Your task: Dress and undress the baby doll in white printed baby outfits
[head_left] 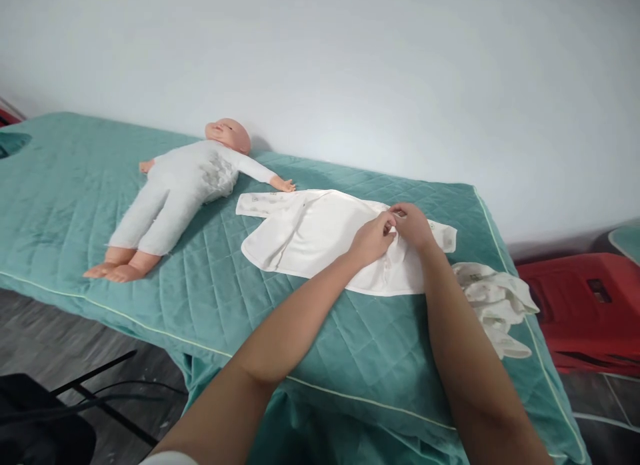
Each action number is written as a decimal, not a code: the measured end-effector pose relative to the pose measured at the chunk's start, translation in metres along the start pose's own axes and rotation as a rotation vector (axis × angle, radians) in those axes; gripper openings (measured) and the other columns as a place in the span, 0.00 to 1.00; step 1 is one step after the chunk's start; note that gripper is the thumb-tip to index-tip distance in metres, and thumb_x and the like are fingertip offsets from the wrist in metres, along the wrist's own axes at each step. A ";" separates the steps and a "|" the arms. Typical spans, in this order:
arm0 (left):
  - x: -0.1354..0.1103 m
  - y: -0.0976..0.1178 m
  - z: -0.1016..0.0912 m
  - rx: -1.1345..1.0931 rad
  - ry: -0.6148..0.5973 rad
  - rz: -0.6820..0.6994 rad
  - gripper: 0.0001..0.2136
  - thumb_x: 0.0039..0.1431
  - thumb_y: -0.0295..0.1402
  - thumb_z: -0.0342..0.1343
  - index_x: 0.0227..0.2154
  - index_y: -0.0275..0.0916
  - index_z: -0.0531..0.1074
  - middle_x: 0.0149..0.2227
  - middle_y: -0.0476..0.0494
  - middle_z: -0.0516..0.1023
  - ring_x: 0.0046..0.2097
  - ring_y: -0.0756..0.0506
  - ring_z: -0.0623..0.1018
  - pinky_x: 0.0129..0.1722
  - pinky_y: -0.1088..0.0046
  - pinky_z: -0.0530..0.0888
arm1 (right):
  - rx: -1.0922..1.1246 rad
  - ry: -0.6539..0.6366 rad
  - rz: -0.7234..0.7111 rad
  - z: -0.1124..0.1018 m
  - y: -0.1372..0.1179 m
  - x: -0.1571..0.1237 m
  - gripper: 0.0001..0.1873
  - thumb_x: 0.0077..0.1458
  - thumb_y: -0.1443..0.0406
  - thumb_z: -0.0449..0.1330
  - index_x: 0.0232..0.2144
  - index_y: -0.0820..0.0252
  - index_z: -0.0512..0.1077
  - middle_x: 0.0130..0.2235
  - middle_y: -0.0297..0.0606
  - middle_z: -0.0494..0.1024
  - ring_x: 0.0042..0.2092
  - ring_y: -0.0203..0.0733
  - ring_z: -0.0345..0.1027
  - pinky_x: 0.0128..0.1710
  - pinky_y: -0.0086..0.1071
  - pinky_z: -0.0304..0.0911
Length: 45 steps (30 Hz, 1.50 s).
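A white baby shirt (325, 225) lies spread open on the quilted green cover, its sleeves stretched out to both sides. My left hand (373, 238) is closed at the right part of the shirt, its fingers pinching the fabric. Right beside it, my right hand (411, 224) also pinches the shirt near the upper right edge, close to the right sleeve. The two hands' fingertips nearly meet, and the bit of cloth between them is mostly hidden. To the left, a baby doll (183, 185) with a white cloth body lies on its back, one hand near the shirt's left sleeve.
A crumpled printed white garment (495, 298) lies by the right edge of the green-covered bed (215, 305). Beyond that edge stands a red plastic stool (585, 312). A pale wall (350, 72) runs along the back. A black object (40, 418) is at lower left.
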<state>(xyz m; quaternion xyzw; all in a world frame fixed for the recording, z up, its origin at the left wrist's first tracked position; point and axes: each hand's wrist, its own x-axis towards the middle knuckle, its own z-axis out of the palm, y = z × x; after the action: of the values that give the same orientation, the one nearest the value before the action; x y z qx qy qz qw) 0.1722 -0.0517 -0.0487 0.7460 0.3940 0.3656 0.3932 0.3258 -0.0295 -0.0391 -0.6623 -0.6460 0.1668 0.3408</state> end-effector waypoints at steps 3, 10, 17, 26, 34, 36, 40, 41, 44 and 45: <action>0.000 0.000 -0.001 0.003 -0.010 0.005 0.09 0.58 0.25 0.55 0.39 0.43 0.63 0.37 0.51 0.74 0.39 0.49 0.75 0.44 0.71 0.71 | 0.032 -0.111 0.066 -0.004 -0.002 0.009 0.08 0.49 0.59 0.58 0.27 0.58 0.72 0.32 0.35 0.77 0.36 0.41 0.68 0.42 0.37 0.62; 0.001 0.001 -0.002 0.041 0.009 0.032 0.06 0.62 0.27 0.52 0.41 0.42 0.67 0.36 0.50 0.74 0.39 0.48 0.74 0.43 0.71 0.71 | 0.086 0.169 0.126 0.005 0.002 0.019 0.12 0.52 0.55 0.59 0.27 0.56 0.66 0.28 0.31 0.71 0.32 0.40 0.64 0.39 0.37 0.61; -0.001 0.006 -0.003 0.076 -0.028 0.082 0.06 0.62 0.28 0.51 0.41 0.42 0.68 0.39 0.48 0.76 0.42 0.47 0.75 0.44 0.70 0.71 | 0.027 0.259 0.015 0.005 -0.005 0.014 0.07 0.51 0.62 0.57 0.33 0.57 0.71 0.38 0.40 0.78 0.41 0.45 0.71 0.49 0.42 0.65; -0.018 0.021 -0.005 -0.140 -0.055 0.090 0.03 0.60 0.26 0.50 0.34 0.40 0.66 0.35 0.50 0.77 0.38 0.49 0.76 0.43 0.71 0.72 | 0.055 -0.205 -0.032 -0.009 -0.022 0.006 0.24 0.53 0.52 0.64 0.49 0.56 0.74 0.55 0.44 0.76 0.57 0.52 0.69 0.59 0.47 0.61; -0.022 0.026 -0.008 -0.132 0.053 0.023 0.03 0.64 0.28 0.50 0.38 0.42 0.68 0.35 0.50 0.78 0.38 0.49 0.78 0.41 0.73 0.73 | -0.407 -0.233 -0.134 0.013 -0.032 0.022 0.24 0.57 0.64 0.58 0.56 0.57 0.71 0.59 0.48 0.74 0.58 0.58 0.68 0.57 0.49 0.62; -0.018 0.019 -0.017 0.040 0.106 -0.004 0.05 0.64 0.28 0.50 0.39 0.42 0.68 0.38 0.48 0.79 0.41 0.46 0.78 0.44 0.70 0.73 | -0.352 -0.137 -0.115 0.015 -0.031 0.023 0.20 0.58 0.66 0.54 0.52 0.55 0.74 0.54 0.45 0.78 0.54 0.55 0.71 0.55 0.48 0.63; -0.007 0.000 -0.039 0.496 0.161 -0.052 0.09 0.64 0.27 0.48 0.44 0.40 0.70 0.48 0.39 0.77 0.53 0.40 0.74 0.52 0.62 0.71 | -0.057 0.053 -0.013 0.017 -0.019 0.026 0.13 0.56 0.62 0.56 0.40 0.58 0.78 0.43 0.42 0.82 0.45 0.49 0.74 0.52 0.44 0.66; -0.004 -0.005 -0.044 0.575 0.160 -0.064 0.11 0.63 0.26 0.48 0.45 0.39 0.71 0.49 0.37 0.77 0.55 0.39 0.73 0.54 0.61 0.70 | 0.018 0.080 0.014 0.017 -0.016 0.027 0.13 0.55 0.62 0.57 0.39 0.59 0.78 0.41 0.42 0.82 0.43 0.47 0.74 0.51 0.43 0.67; 0.004 -0.019 -0.053 0.697 0.158 -0.090 0.14 0.63 0.26 0.49 0.50 0.36 0.71 0.54 0.35 0.74 0.58 0.38 0.71 0.58 0.61 0.67 | 0.176 0.108 0.041 0.019 -0.011 0.028 0.14 0.52 0.61 0.59 0.39 0.60 0.77 0.40 0.41 0.82 0.41 0.45 0.74 0.50 0.41 0.68; 0.006 -0.022 -0.054 0.715 0.162 -0.087 0.14 0.63 0.26 0.49 0.51 0.36 0.70 0.55 0.35 0.74 0.59 0.39 0.70 0.60 0.61 0.66 | 0.202 0.107 0.030 0.019 -0.010 0.028 0.14 0.52 0.61 0.59 0.39 0.60 0.77 0.41 0.41 0.82 0.42 0.44 0.75 0.50 0.41 0.68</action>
<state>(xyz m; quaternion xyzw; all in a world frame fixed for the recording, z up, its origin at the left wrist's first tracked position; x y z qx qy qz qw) 0.1217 -0.0216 -0.0440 0.7875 0.5580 0.2457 0.0905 0.3092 0.0015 -0.0400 -0.6422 -0.5969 0.2002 0.4373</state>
